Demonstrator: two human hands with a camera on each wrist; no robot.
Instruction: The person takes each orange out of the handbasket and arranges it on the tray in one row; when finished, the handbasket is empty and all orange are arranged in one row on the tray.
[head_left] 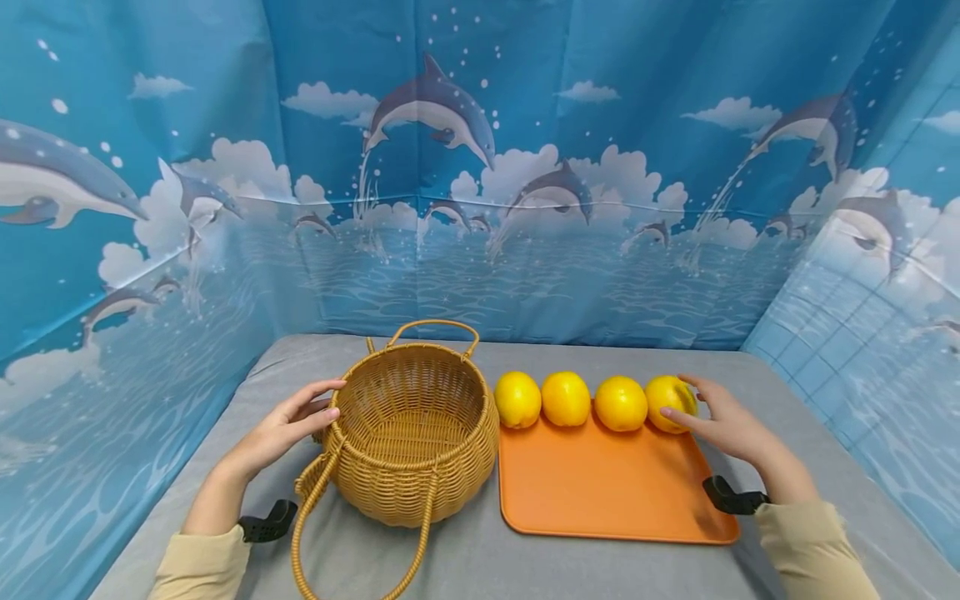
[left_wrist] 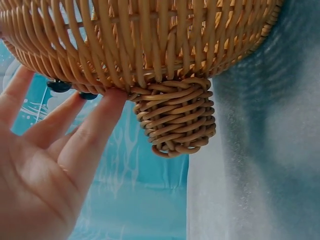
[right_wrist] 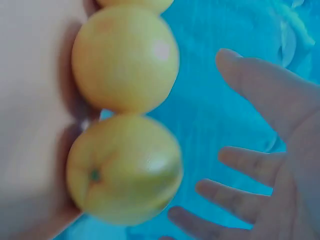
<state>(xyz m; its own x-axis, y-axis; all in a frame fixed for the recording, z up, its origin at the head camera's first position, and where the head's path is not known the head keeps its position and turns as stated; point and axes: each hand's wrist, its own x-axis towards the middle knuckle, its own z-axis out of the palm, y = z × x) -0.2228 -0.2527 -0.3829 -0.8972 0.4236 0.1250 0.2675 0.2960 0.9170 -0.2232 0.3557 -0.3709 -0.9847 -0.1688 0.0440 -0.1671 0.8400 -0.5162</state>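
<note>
A round wicker basket (head_left: 457, 487) stands on the grey cloth to the left, its woven inside bare. My left hand (head_left: 279, 427) rests fingertips on the basket's left rim, fingers fairly straight. The left wrist view shows thumb and fingers (left_wrist: 85, 135) against the woven side, beside a woven tab (left_wrist: 175, 117). Several yellow-orange oranges (head_left: 566, 398) line the far edge of an orange tray (head_left: 600, 492). Around the rightmost orange (head_left: 663, 404), my right hand (head_left: 723, 421) is spread with thumb and fingers apart. In the right wrist view the fingers (right_wrist: 245, 200) stand just off that orange (right_wrist: 125, 170).
One long basket handle (head_left: 420, 542) droops toward the front, and the other handle (head_left: 435, 322) stands up at the back. A blue curtain (head_left: 525, 275) with dolphins closes off the back and sides. Grey cloth (head_left: 487, 558) covers the table.
</note>
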